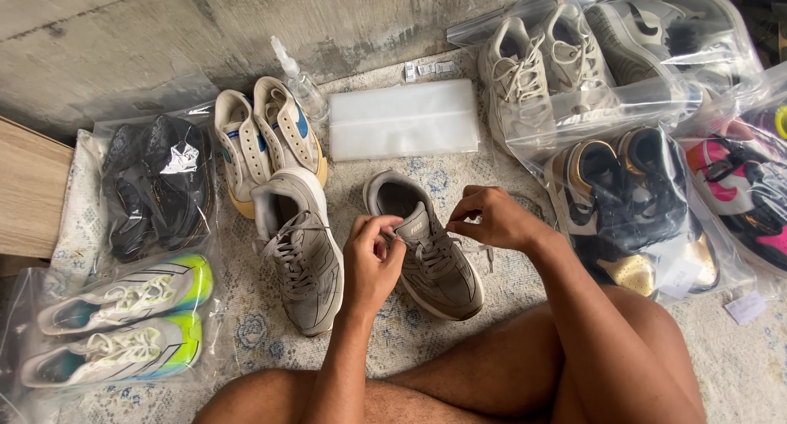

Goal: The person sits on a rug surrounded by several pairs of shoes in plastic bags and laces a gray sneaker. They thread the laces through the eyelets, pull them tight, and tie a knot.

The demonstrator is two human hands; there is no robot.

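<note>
Bare knees over patterned rug [426, 326]; both hands [426, 235] pinch grey sneaker [430, 256] laces, by concrete wall [164, 39].

A pale patterned rug [410, 326] covers the floor below a concrete wall. On it lie two loose grey lace-up sneakers [305, 248] [430, 252], a white-and-blue pair [266, 137], a stack of clear plastic bags [403, 118], a small spray bottle [299, 80] — and bagged shoes at both sides [115, 321] [631, 203].

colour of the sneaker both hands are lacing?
Grey, with a grey tongue and laces; the sneaker sits between the left hand and right hand. Head view.
</note>
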